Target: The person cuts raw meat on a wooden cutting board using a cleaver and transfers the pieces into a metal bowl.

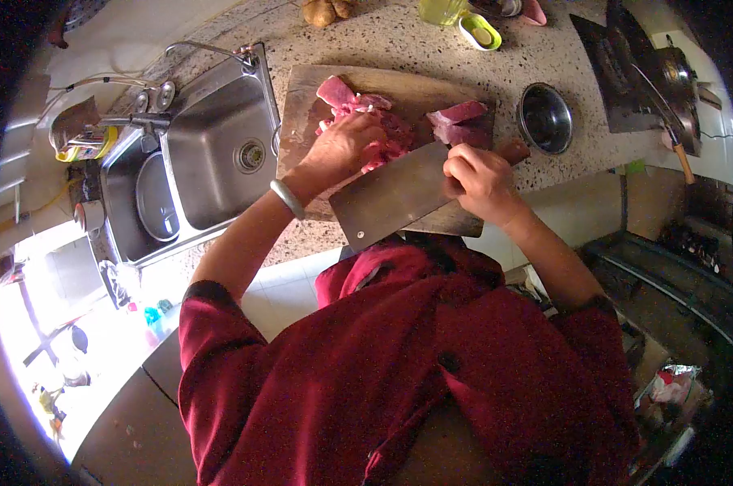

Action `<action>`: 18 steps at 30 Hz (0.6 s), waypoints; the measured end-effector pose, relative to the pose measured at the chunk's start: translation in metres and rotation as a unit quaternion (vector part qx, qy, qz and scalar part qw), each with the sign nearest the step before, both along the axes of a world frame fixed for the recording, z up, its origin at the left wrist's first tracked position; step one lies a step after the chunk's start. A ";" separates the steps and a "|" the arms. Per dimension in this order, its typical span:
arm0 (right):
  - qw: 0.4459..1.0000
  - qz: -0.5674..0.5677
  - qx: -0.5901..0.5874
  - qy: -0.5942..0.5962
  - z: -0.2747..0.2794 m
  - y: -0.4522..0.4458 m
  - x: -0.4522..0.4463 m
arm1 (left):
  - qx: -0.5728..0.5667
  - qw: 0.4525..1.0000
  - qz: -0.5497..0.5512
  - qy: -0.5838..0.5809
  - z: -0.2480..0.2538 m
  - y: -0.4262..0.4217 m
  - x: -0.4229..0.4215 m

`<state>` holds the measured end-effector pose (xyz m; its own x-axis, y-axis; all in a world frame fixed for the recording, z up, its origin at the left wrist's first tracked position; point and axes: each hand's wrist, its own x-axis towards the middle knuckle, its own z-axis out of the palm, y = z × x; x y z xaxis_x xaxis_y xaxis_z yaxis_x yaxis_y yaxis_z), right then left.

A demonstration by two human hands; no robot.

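Observation:
My right hand (pixel 481 185) is wrapped round a wide cleaver (pixel 389 196). Its blade is tilted and reaches left across the near part of a wooden cutting board (pixel 419 87). My left hand (pixel 344 147), with a pale bangle at the wrist, rests on a pile of cut raw meat (pixel 395 134). Its fingers are bent over the meat, and their tips are partly hidden. A thicker chunk of raw meat (pixel 462 123) lies on the board's right part, just beyond my right hand. The cleaver's wooden handle end shows past my fist.
Left of the board is a double steel sink (pixel 220 146) with a faucet (pixel 208 50). A metal bowl (pixel 544 119) stands right of the board. Along the back are brown lumpy items (pixel 326 10) and a green dish (pixel 480 32). A wok (pixel 666 89) is far right.

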<state>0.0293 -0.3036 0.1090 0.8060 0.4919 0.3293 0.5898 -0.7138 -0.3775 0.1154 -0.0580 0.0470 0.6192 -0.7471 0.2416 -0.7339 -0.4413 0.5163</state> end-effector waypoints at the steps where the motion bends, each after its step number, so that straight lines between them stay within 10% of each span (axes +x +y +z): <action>1: 1.000 -0.004 0.015 -0.004 0.000 -0.002 -0.001 | 0.001 1.000 0.001 0.001 -0.002 0.004 0.004; 12: 0.988 0.000 0.001 0.153 -0.002 -0.020 -0.031 | 0.008 0.960 0.210 0.183 0.007 0.022 0.050; 18: 0.983 -0.010 -0.048 0.179 -0.018 -0.018 -0.038 | 0.073 0.980 0.175 0.057 -0.023 0.017 0.090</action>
